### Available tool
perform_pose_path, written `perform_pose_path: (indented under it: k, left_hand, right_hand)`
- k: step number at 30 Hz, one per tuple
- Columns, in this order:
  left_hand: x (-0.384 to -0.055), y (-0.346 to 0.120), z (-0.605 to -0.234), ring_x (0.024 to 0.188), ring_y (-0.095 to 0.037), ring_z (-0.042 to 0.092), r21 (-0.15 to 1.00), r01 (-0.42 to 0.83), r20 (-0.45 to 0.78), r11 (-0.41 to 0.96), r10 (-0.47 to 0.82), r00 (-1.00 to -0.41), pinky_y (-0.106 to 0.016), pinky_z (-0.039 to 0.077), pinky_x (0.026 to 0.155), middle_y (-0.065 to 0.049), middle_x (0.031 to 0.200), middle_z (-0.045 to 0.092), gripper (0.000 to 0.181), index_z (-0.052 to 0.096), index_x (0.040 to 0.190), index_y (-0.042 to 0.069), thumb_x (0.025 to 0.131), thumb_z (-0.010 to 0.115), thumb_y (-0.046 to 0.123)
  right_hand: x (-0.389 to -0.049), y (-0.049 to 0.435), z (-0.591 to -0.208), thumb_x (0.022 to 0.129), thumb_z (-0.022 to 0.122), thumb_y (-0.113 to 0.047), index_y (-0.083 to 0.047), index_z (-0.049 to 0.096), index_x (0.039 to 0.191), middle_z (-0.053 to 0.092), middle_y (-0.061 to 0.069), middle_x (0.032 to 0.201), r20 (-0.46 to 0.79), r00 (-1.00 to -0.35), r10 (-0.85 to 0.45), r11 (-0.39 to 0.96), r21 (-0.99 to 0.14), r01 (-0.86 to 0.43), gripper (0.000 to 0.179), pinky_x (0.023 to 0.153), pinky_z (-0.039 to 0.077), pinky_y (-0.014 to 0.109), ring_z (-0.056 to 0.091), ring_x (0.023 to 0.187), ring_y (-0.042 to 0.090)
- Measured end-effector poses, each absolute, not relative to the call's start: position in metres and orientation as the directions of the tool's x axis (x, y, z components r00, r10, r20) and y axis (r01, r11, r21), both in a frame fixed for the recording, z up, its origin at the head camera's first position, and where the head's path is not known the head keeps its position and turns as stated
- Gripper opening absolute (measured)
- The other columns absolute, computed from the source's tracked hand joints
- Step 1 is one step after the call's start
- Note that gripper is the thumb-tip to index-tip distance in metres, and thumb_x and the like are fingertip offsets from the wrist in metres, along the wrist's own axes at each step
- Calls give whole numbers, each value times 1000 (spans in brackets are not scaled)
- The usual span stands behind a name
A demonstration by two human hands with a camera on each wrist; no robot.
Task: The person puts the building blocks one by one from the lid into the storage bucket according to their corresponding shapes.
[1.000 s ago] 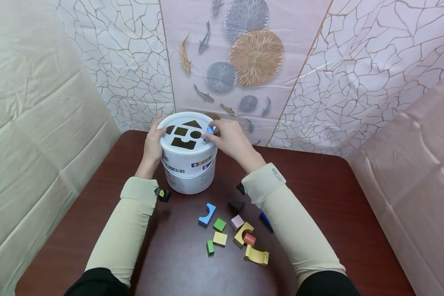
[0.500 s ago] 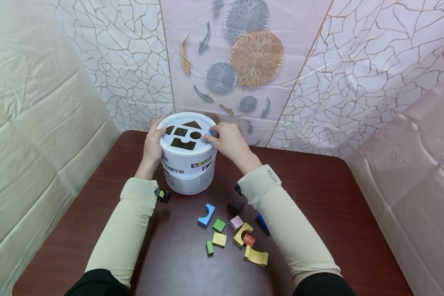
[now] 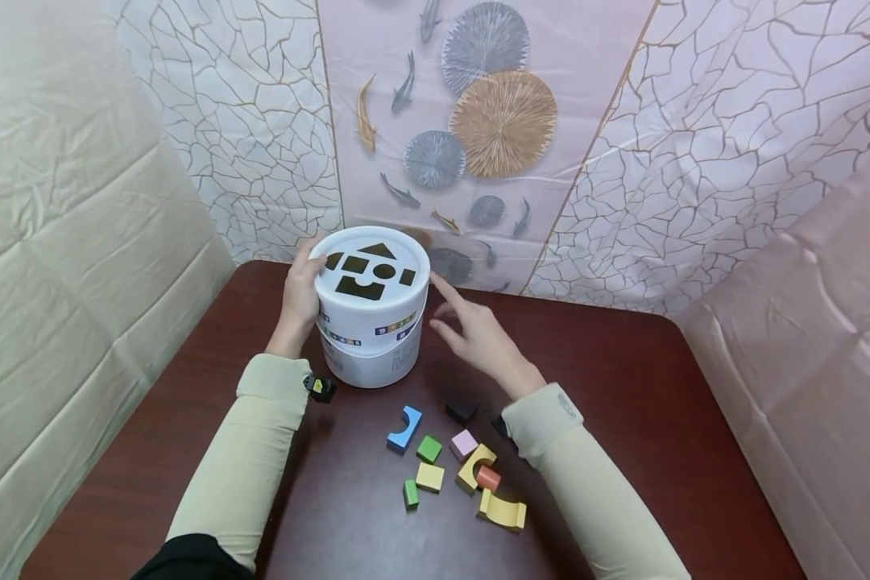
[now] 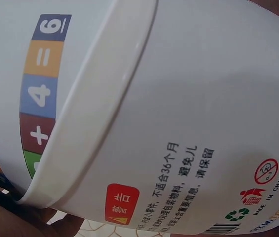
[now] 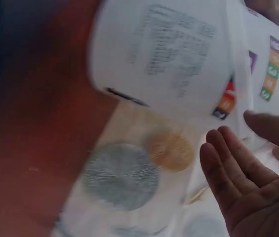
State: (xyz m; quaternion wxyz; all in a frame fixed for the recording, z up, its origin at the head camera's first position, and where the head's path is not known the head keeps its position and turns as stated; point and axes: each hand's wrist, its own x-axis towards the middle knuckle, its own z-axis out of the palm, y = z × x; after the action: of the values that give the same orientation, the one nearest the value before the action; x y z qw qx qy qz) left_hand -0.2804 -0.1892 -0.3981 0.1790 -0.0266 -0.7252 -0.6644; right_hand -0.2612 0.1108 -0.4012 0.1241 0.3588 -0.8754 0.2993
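A white shape-sorter bucket [image 3: 373, 366] stands on the table, its lid [image 3: 322, 283] cut with dark shaped holes. My left hand [image 3: 301, 292] grips the bucket's left side, thumb at the lid's edge. In the left wrist view the bucket's printed wall [image 4: 193, 98] fills the frame, with part of that hand [image 4: 11, 217] at the lower left. My right hand [image 3: 482, 338] is beside the bucket's right side, fingers extended and nothing in them, the index fingertip right at the lid's edge. The right wrist view also shows this hand [image 5: 258, 182] bare beside the bucket.
On the dark table [image 3: 348, 524] before the bucket lie a blue arch block [image 3: 404, 429], green blocks [image 3: 428, 449], yellow blocks [image 3: 429, 477], a pink block [image 3: 463, 444], a red block [image 3: 488, 478] and a black triangular block [image 3: 462, 412]. A patterned cloth [image 3: 435, 209] hangs behind.
The blue block in my right hand has gone down out of sight at the lid's right hole. My right hand has let go and drawn back to the right and down; my left hand stays.
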Motion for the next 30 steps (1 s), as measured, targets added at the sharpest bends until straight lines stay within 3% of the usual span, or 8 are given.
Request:
perform_pose_path:
  k: [3,5,8,11,22,30]
  left_hand:
    - [-280,-189,-399,137,-23,41,955,272,290,114,-201,-936,-38,28,116,-9,151,46,51,47,149,9,101,39,22]
    - [-280,-189,-399,137,-23,42,957,270,287,110,-200,-937,-38,28,116,-8,151,46,50,47,149,10,101,39,22]
    - [-280,-190,-399,136,-22,43,957,273,289,100,-202,-936,-38,29,116,-7,151,47,49,48,149,11,102,38,21]
    - [-280,-189,-398,136,-21,43,956,279,293,96,-203,-934,-38,29,116,-6,150,48,50,48,149,11,101,38,21]
    - [-280,-188,-399,137,-22,40,955,285,295,79,-194,-936,-39,27,117,-7,152,45,50,47,149,10,101,37,19]
    - [-270,-186,-386,136,-27,41,961,269,276,59,-180,-944,-40,28,115,-14,152,45,50,45,149,4,101,36,12]
  right_hand:
    - [-249,128,-423,96,69,-20,-8,67,125,73,4,100,327,-723,-608,569,-456,-684,31,79,55,37,68,91,18]
    - [-240,136,-433,94,72,-25,-8,73,107,72,2,98,183,-715,-675,595,-438,-674,22,77,55,34,67,87,15]
    - [-230,143,-445,92,75,-30,-11,73,104,70,-1,96,-67,-683,-727,642,-416,-644,23,74,54,31,63,83,10]
    - [-223,145,-453,91,76,-34,-15,73,105,69,-2,96,-199,-686,-700,700,-383,-603,24,74,53,30,60,82,9]
    - [-220,147,-460,86,81,-38,-15,72,101,60,-3,86,-237,-713,-660,745,-328,-581,29,67,48,31,52,77,12]
    - [-223,148,-462,87,78,-19,-10,72,103,65,0,94,-194,-681,-706,701,-330,-632,20,70,50,31,55,81,14]
